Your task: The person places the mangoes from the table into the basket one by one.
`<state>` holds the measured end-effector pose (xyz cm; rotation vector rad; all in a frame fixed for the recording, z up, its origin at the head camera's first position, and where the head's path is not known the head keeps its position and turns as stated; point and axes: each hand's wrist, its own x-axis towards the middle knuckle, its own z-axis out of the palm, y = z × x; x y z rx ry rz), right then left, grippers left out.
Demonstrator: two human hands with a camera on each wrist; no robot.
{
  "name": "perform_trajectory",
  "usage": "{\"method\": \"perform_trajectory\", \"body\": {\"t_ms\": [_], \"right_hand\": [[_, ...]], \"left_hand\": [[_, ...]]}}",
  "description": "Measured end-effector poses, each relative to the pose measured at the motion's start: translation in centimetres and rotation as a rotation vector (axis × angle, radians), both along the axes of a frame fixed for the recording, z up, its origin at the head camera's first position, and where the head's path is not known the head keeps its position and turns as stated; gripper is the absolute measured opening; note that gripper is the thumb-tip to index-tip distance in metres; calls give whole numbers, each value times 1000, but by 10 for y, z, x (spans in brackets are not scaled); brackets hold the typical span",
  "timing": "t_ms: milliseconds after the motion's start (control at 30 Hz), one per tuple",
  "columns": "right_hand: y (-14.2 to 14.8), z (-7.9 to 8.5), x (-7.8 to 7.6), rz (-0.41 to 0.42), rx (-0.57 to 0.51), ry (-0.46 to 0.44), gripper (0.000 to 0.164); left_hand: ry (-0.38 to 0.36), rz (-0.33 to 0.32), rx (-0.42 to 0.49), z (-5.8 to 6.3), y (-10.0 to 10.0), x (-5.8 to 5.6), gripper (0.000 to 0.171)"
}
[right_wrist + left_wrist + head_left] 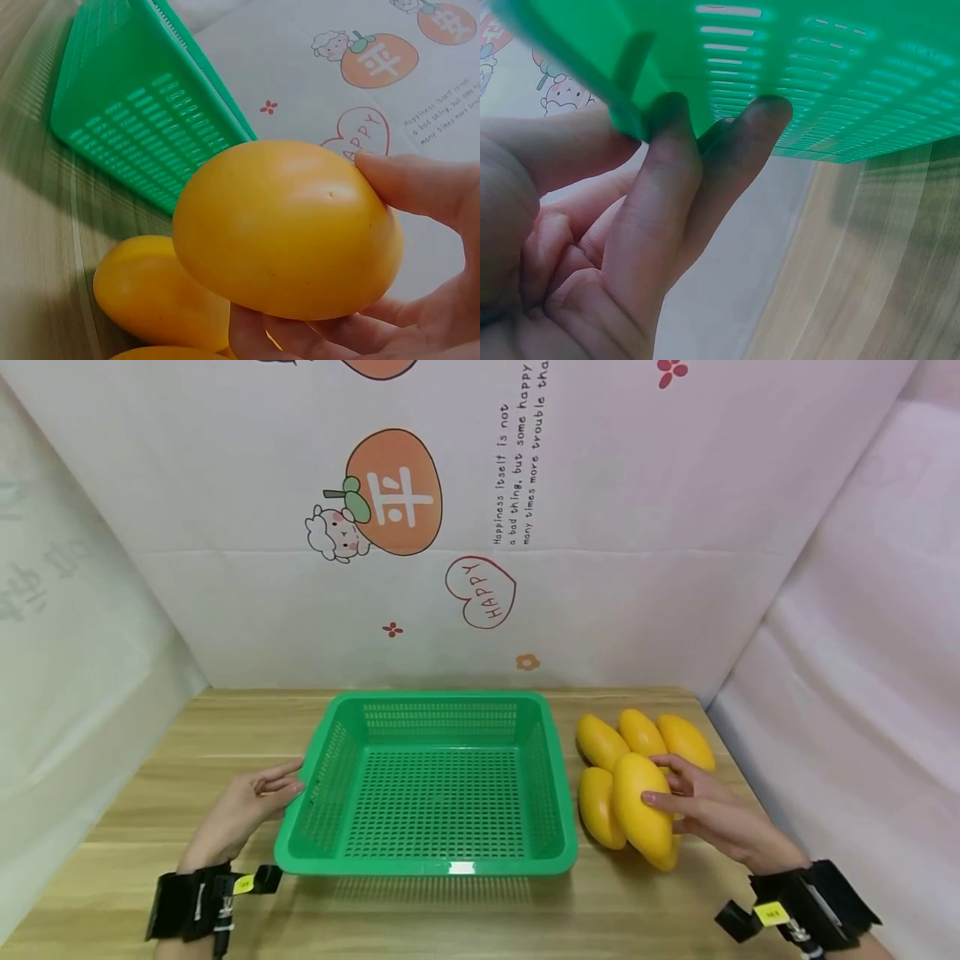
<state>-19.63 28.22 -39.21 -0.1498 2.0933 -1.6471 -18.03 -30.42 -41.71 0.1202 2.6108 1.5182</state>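
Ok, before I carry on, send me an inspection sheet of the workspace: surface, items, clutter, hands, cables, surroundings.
Surface: table, wood-grain top.
Job's things: green basket, no fruit inside; gripped yellow fruit; at least four other yellow fruits, right of the basket.
Clutter: nothing seen.
Left hand: pinches the basket's left rim.
Right hand: grips one fruit.
Cables: black cord-like piece at each wrist strap; far ends out of view.
Surroundings: printed white cloth behind, white side cloths left and right.
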Motion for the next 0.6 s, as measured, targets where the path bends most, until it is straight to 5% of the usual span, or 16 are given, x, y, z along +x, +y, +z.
{"method": "perform_trajectory", "body": {"t_ms": [600], "right_hand": [[-13, 3, -2, 9, -6, -13, 71]], "left_hand": [[-2, 18, 5, 2, 2, 1, 61]]}}
